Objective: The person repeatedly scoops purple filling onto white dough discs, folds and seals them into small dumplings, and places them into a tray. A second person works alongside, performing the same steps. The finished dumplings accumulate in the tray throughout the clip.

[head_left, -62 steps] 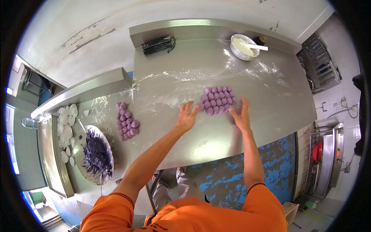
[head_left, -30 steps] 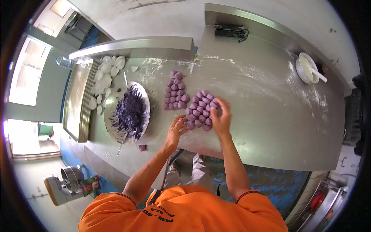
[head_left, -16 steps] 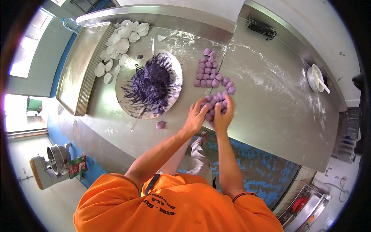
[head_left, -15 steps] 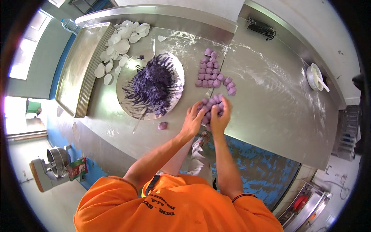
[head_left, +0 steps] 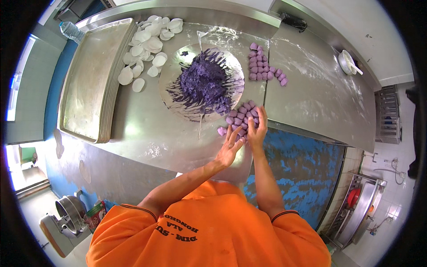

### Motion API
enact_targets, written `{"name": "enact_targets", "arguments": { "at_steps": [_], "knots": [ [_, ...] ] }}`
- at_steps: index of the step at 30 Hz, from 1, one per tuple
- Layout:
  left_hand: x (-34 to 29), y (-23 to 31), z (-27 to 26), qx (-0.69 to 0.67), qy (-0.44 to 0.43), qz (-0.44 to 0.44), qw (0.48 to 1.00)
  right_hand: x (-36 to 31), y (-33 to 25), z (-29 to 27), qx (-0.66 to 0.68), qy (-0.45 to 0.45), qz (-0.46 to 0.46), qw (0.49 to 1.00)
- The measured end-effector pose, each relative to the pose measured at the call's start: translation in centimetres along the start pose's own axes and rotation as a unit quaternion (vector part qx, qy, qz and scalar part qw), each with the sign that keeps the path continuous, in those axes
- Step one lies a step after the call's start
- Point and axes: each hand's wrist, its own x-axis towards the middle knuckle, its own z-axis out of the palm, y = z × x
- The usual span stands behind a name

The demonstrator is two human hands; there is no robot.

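Observation:
A cluster of small purple dough pieces [head_left: 239, 119] lies at the near edge of the steel table. My left hand [head_left: 228, 150] rests along its near side, fingers spread, the tips at the closest pieces. Along the right side my right hand [head_left: 256, 133] lies with fingers stretched out against the pieces. At the cluster's left edge sits one paler lump [head_left: 222, 131]. Just left and beyond is a wide round metal plate [head_left: 171, 100] heaped with dark purple mash [head_left: 204, 82]. Farther back, more purple dough pieces [head_left: 259, 66] stand in tight rows.
Stacked metal trays [head_left: 91, 84] stand at the left, beside scattered white dough rounds [head_left: 153, 43]. One slim utensil handle [head_left: 200, 127] juts from the plate's near side. A white bowl [head_left: 346, 63] with a utensil sits far right. Flour streaks the steel table [head_left: 311, 102].
My hands have pushed the gathered dough pieces left, up against the plate and the lone lump. The cluster now lies more spread out. The whole view has shifted with my head.

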Motion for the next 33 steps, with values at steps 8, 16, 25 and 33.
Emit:
{"name": "enact_targets", "arguments": {
  "at_steps": [8, 16, 25, 33],
  "knots": [
    [-8.4, -3.7, -9.9, -0.143, -0.038, -0.072, 0.986, -5.2, -5.9, 1.1, -0.238, -0.229, -0.113, 0.937],
    [-13.7, -6.2, -18.3, -0.165, 0.165, -0.072, 0.970, -5.9, -7.7, 2.8, -0.240, -0.337, -0.117, 0.903],
    [-17.4, -8.7, -19.6, -0.277, 0.271, -0.063, 0.920, -6.7, -7.0, 6.4, -0.124, -0.286, -0.156, 0.937],
    [-21.5, -10.8, -22.4, -0.291, 0.391, -0.049, 0.872, -10.0, -8.5, 8.5, -0.055, -0.310, -0.209, 0.926]
  ]
}}
